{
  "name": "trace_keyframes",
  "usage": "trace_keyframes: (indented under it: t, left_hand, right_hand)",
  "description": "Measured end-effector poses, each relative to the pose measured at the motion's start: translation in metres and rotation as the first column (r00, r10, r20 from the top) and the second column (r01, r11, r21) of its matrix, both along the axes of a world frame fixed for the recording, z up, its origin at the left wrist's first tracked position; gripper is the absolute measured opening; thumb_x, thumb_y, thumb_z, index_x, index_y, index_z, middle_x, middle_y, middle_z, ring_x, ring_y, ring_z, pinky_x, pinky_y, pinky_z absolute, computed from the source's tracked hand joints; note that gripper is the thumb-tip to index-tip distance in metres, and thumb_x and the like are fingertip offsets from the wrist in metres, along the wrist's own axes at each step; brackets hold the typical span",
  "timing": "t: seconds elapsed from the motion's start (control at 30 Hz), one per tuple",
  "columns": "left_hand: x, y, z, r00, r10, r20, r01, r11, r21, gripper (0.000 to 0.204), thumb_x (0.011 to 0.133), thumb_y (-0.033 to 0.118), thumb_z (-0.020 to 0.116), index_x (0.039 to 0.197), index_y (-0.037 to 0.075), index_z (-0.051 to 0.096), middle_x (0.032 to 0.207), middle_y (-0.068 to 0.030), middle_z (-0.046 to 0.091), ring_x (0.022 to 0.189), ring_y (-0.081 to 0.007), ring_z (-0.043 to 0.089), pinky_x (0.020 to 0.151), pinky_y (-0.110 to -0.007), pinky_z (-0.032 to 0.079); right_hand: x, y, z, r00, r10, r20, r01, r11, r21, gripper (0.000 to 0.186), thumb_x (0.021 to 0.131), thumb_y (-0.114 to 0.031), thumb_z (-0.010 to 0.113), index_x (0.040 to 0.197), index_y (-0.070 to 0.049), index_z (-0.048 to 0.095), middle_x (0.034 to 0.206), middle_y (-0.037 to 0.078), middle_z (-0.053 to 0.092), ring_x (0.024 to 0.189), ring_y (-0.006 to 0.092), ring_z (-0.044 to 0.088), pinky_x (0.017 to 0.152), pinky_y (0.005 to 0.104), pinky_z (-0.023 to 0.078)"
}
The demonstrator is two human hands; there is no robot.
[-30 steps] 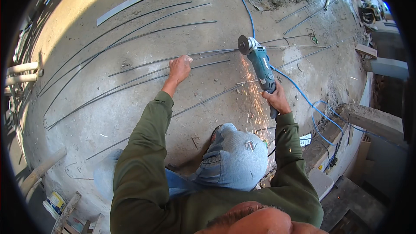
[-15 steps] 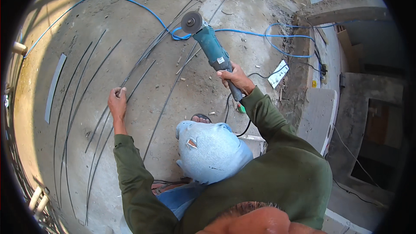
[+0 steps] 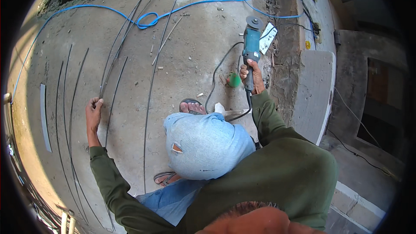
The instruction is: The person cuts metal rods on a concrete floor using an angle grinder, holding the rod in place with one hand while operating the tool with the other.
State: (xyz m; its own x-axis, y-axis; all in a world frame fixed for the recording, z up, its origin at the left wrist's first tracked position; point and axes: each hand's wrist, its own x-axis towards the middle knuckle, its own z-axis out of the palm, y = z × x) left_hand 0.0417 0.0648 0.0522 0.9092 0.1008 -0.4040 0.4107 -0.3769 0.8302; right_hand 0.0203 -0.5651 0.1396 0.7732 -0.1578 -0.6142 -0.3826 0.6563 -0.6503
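Observation:
My right hand (image 3: 255, 74) is wrapped round the rear handle of a teal angle grinder (image 3: 251, 42). Its dark disc (image 3: 254, 22) points away from me, over the floor on the right. My left hand (image 3: 93, 112), fingers pinched together, is at the near end of a bunch of thin steel rods (image 3: 116, 54) on the concrete. A shorter rod (image 3: 115, 89) lies just right of that hand. Further right a long rod (image 3: 152, 78) runs nearly straight away from me. Several more rods (image 3: 71, 99) lie to the left.
A blue cable or hose (image 3: 199, 2) loops across the far floor. The grinder's black cord (image 3: 213, 84) curls beside my foot. A green round object (image 3: 234, 79) and a white patterned piece (image 3: 268, 38) lie near the grinder. A flat grey strip (image 3: 45, 119) is at far left; a concrete ledge (image 3: 314, 86) borders the right.
The grinder in my right hand has moved right and nearer to me, away from the rods. My left hand has shifted slightly left and nearer. The view has shifted too.

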Motion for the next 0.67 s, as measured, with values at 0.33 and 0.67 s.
trace_keyframes:
  t: [0.33,0.67]
  left_hand:
    - [0.002,0.016,-0.012,0.994,-0.087,-0.072,0.086,0.996,-0.017,0.029,0.091,0.022,0.067,0.106,-0.002,0.059,0.089,0.0004,0.057,0.081,-0.0078,0.051,0.074,-0.023,0.042]
    - [-0.005,0.012,-0.022,0.997,-0.059,-0.042,0.059,0.998,0.007,0.035,0.092,0.026,0.067,0.113,-0.001,0.059,0.094,-0.0016,0.059,0.087,-0.0092,0.052,0.079,-0.024,0.043]
  right_hand:
    - [-0.063,-0.056,-0.01,0.957,-0.278,-0.085,0.274,0.96,-0.052,0.031,0.086,-0.029,0.072,0.093,-0.01,0.05,0.071,0.003,0.052,0.054,0.0102,0.054,0.046,0.0251,0.049]
    - [-0.07,-0.055,-0.061,0.888,-0.446,-0.11,0.457,0.882,0.116,0.033,0.086,-0.031,0.071,0.092,-0.008,0.048,0.069,0.003,0.053,0.054,0.0112,0.054,0.049,0.0255,0.051]
